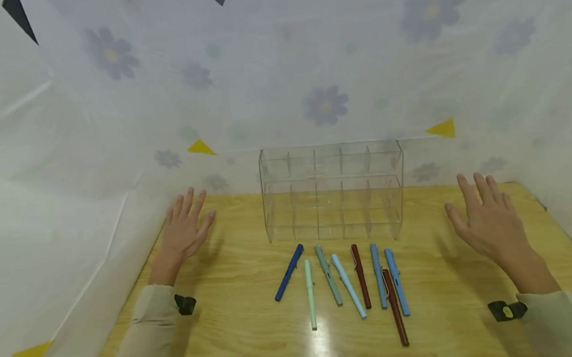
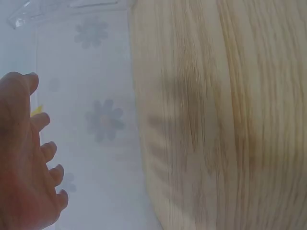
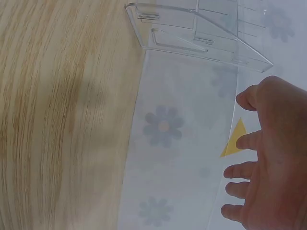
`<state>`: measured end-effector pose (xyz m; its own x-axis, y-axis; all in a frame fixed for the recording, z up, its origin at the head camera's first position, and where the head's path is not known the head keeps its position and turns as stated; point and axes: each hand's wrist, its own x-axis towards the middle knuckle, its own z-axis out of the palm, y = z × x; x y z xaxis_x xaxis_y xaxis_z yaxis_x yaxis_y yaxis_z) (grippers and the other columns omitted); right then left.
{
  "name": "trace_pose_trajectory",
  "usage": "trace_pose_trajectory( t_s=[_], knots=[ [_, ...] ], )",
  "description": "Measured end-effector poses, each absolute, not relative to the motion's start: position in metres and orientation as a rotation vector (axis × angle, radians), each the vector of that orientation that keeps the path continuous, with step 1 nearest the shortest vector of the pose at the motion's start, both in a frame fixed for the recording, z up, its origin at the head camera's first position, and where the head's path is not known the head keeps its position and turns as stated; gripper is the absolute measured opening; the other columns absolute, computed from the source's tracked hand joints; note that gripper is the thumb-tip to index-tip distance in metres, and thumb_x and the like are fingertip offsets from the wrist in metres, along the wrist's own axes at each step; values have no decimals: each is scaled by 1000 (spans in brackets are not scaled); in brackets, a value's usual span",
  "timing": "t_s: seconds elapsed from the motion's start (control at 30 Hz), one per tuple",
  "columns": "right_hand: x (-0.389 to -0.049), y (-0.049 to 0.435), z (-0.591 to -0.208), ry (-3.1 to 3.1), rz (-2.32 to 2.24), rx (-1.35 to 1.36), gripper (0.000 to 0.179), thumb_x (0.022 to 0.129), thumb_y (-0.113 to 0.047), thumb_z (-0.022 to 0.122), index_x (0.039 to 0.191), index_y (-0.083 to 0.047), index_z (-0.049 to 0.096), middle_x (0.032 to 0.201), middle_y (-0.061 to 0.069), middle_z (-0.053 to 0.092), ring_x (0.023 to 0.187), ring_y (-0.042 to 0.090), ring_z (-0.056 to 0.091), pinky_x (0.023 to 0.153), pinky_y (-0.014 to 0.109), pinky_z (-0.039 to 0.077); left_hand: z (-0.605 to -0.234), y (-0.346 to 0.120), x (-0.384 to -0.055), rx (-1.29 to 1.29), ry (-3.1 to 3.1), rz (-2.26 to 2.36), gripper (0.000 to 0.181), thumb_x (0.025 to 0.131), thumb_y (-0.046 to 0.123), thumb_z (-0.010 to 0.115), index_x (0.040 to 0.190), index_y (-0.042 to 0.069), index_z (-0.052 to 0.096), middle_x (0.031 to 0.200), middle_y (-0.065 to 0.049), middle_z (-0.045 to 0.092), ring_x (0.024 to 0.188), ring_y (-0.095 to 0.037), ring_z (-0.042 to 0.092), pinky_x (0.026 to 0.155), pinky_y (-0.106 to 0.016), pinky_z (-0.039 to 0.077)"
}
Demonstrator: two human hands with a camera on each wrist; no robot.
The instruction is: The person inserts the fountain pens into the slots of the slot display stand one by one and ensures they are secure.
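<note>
On my head feed, the left hand [image 1: 184, 235] hovers over the desk [image 1: 242, 318] by its left edge and the right hand [image 1: 491, 225] near its right edge. I read both hands' fingers [image 1: 466, 188] as straight and spread, gripping nothing; their exact height I can't judge, though shadows fall beside them.

Between them, well apart from either, stands the clear rack [image 1: 332, 179]. Its see-through walls make the compartments hard for me to count, front from back. Eight pens [image 1: 349, 286] lie in a loose row on my side of it, from a dark blue pen [image 1: 289, 273] at left to a blue pen [image 1: 397, 282] at right. One dark red pen [image 1: 395, 308] has its upper end between two blue ones; whether they touch, I can't tell.

Both forearms run off my frame's bottom. The left wrist feed gives me only a blurred corner of the rack at the top; the right one shows its end panel, cut off above. Behind, the flowered sheeting [image 1: 255, 62] looks washed out.
</note>
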<state>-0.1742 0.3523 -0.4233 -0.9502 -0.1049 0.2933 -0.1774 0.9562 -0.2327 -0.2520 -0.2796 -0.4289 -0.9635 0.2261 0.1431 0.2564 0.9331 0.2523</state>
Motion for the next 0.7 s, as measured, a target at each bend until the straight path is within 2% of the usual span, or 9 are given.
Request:
trace_pose_trajectory(
  t_s=[0.23, 0.47, 0.7],
  knots=[
    [-169, 346, -419, -2793, 413, 218, 71, 110, -39, 42, 164, -2, 15, 158, 41, 18, 145, 60, 14, 111, 75, 16, -431, -266, -252, -387, -2930, -514, 73, 109, 58, 26, 167, 17, 8, 171, -16, -2, 155, -42, -6, 118, -69, 5],
    [-155, 335, -417, -2757, 563, 175, 69, 110, -36, 45, 165, -5, 17, 156, 39, 25, 135, 63, 28, 96, 79, 27, -435, -247, -246, -426, -2841, -676, 69, 111, 51, 31, 167, 17, 11, 171, -15, 0, 155, -43, -1, 118, -69, 5],
    [-138, 319, -422, -2695, 813, 130, 66, 109, -30, 51, 164, -6, 23, 147, 39, 37, 126, 62, 38, 84, 77, 35, -442, -222, -239, -504, -2661, -980, 66, 112, 41, 39, 167, 14, 15, 171, -12, 4, 154, -43, 9, 117, -70, 13]
  ],
)
